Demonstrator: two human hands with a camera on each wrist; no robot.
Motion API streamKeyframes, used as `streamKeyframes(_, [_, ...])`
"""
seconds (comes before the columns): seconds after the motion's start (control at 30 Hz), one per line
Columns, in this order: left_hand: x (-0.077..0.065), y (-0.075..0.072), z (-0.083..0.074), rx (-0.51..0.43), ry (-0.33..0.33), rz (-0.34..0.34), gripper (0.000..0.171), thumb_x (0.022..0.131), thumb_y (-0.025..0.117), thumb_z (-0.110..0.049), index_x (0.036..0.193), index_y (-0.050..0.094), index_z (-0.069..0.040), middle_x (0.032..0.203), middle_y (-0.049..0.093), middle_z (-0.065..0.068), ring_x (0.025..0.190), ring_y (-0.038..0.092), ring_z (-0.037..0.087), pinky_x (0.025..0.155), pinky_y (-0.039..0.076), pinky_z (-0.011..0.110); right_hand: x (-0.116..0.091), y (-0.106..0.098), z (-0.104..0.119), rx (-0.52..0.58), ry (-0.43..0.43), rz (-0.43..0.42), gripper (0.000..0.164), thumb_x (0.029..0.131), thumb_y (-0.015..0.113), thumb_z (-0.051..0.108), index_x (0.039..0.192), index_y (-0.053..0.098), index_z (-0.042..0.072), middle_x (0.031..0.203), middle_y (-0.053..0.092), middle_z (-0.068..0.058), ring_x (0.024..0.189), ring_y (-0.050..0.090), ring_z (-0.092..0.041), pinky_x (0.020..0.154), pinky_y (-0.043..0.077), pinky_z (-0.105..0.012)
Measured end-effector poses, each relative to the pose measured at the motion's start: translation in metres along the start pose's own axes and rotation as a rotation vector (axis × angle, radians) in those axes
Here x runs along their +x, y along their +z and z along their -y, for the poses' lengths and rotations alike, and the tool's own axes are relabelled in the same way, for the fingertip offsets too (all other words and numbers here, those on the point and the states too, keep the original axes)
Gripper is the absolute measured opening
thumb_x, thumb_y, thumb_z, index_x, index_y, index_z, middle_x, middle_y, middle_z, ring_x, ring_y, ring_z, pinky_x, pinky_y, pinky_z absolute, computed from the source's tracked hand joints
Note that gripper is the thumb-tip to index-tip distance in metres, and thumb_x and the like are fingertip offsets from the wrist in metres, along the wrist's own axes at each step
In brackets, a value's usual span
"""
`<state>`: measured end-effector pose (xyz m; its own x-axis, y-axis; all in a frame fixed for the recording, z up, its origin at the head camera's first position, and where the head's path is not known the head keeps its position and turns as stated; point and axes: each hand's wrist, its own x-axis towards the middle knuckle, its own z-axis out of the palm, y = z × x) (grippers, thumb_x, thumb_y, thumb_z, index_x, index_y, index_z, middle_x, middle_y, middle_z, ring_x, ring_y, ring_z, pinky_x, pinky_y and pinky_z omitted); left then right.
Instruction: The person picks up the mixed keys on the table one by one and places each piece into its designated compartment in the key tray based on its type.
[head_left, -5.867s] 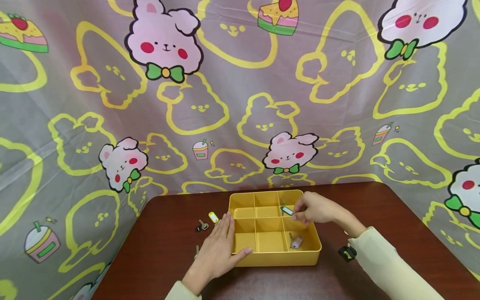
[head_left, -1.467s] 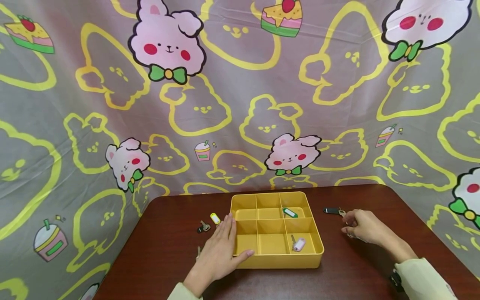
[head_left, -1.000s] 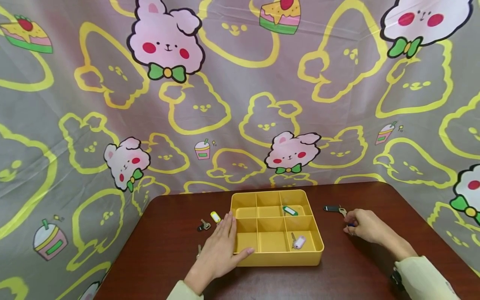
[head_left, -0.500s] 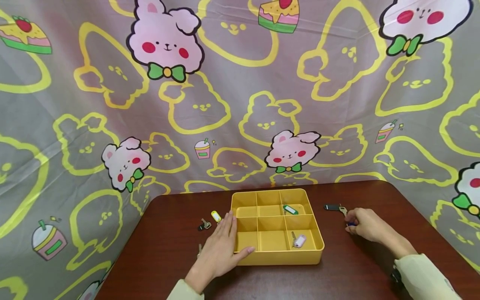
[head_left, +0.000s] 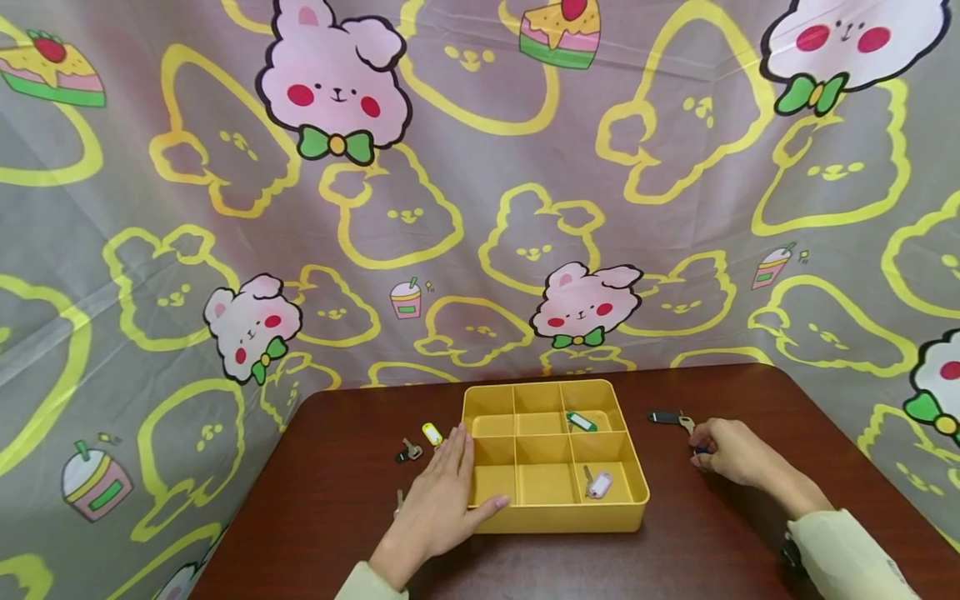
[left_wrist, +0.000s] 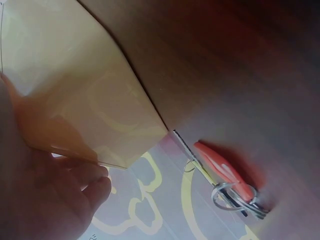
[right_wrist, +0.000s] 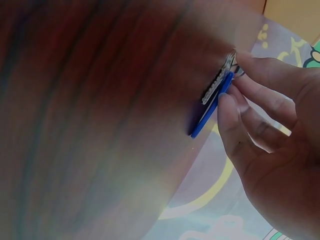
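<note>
My left hand (head_left: 438,492) lies with straight fingers along the left wall of the yellow divided box (head_left: 558,518), thumb over its front rim. At the right, my right hand (head_left: 738,454) pinches a blue key tag (right_wrist: 214,105) between thumb and fingers, low at the table; its key (right_wrist: 217,82) lies alongside the tag. Just beyond that hand is a black key tag (head_left: 663,417) with a key. Inside the box, a green key tag (head_left: 581,422) sits in the back right compartment and a pale pink key tag (head_left: 600,484) in the front right one.
Left of the box lie a yellow key tag (head_left: 432,433) and a key with a black tag (head_left: 410,451). A red key tag (left_wrist: 225,170) with rings shows near my left hand in the left wrist view. A patterned curtain (head_left: 450,208) stands behind the brown table (head_left: 330,500).
The right hand has left the green key tag in the back right compartment and moved right to the blue key tag. Over the last second it stays nearly still; the left hand keeps its place.
</note>
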<state>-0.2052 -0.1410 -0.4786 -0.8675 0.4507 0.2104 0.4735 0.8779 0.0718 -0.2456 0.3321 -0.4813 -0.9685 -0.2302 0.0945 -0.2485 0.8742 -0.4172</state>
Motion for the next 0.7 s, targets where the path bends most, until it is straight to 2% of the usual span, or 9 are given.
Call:
streamKeyframes(0.4, [0.001, 0.0006, -0.0002, -0.016, -0.002, 0.002, 0.102, 0.1, 0.048, -0.073, 0.163, 0.029, 0.004, 0.175, 0.021, 0.023, 0.164, 0.021, 0.035, 0.13, 0.032, 0.049, -0.0001, 0.0017, -0.0036, -0.013, -0.024, -0.036, 0.011, 0.082, 0.083, 0.008, 0.09, 0.076, 0.003, 0.082, 0.067, 0.0, 0.073, 0.056, -0.009, 0.065, 0.047, -0.027])
streamKeyframes(0.7, [0.0024, 0.0005, 0.0013, -0.006, 0.0, 0.013, 0.105, 0.1, 0.04, -0.079, 0.164, 0.028, 0.003, 0.175, 0.021, 0.022, 0.164, 0.02, 0.034, 0.13, 0.032, 0.047, 0.0007, 0.0024, -0.0053, -0.021, -0.042, -0.048, 0.009, 0.083, 0.083, 0.008, 0.089, 0.077, 0.003, 0.084, 0.069, 0.0, 0.073, 0.057, -0.006, 0.064, 0.048, -0.025])
